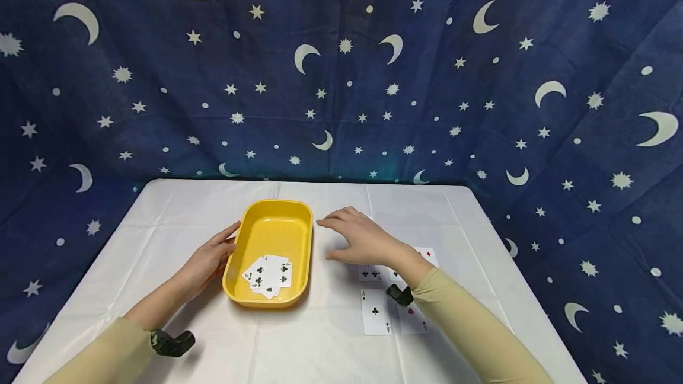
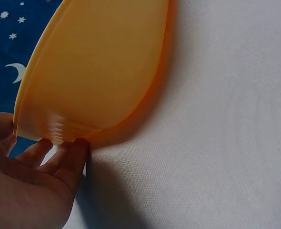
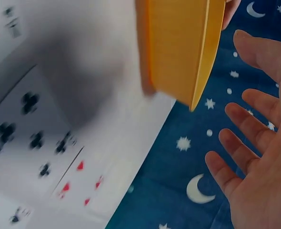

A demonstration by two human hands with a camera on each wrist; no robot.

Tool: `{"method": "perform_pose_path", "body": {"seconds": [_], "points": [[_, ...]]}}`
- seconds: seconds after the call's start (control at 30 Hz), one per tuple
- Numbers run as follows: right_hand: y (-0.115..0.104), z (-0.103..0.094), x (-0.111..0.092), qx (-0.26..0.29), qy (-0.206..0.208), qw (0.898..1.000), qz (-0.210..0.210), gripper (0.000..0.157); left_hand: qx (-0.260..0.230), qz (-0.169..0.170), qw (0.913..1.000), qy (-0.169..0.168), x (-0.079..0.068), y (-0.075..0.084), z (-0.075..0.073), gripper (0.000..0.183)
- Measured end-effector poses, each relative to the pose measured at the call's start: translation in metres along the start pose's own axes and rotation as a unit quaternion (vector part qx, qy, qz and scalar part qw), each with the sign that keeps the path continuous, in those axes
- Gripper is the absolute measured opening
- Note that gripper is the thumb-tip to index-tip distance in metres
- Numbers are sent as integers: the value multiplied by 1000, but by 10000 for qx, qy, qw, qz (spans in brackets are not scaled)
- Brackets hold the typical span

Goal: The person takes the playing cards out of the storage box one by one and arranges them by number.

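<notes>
A yellow tray (image 1: 272,227) stands left of the middle of a white table, with several overlapping playing cards (image 1: 274,271) at its near end. My left hand (image 1: 208,259) holds the tray's left side. In the left wrist view, the fingertips (image 2: 81,143) press its outer wall and another digit lies at the rim. Just right of the tray, my right hand (image 1: 360,236) hovers with thumb and fingers apart and holds nothing. Under and beside the right forearm lie more face-up cards, among them an ace of clubs (image 1: 376,313) and a red ace (image 1: 412,317).
The white tablecloth (image 1: 299,348) covers the table. Behind it hangs a dark blue cloth (image 1: 347,117) with moons and stars. Part of the card group at the right is hidden by the right forearm; club cards (image 3: 35,138) show in the right wrist view.
</notes>
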State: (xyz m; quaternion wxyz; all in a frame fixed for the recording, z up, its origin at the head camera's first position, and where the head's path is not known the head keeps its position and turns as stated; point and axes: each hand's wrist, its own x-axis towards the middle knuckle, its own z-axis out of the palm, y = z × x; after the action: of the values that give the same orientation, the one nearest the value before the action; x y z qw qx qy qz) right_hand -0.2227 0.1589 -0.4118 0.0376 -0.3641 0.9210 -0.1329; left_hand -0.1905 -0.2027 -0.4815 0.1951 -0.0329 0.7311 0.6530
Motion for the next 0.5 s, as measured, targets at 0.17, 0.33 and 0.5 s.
{"method": "perform_pose_path", "body": {"seconds": [0.17, 0.33, 0.5], "points": [[-17, 6, 27, -8, -163, 9996, -231, 68, 29, -68, 10000, 46, 0, -1, -1, 64], [-34, 12, 52, -273, -406, 9978, -454, 70, 45, -80, 9999, 84, 2, -2, -2, 63], [-48, 18, 70, -418, -793, 9945, -545, 71, 23, -83, 9999, 92, 2, -1, -2, 63]]}}
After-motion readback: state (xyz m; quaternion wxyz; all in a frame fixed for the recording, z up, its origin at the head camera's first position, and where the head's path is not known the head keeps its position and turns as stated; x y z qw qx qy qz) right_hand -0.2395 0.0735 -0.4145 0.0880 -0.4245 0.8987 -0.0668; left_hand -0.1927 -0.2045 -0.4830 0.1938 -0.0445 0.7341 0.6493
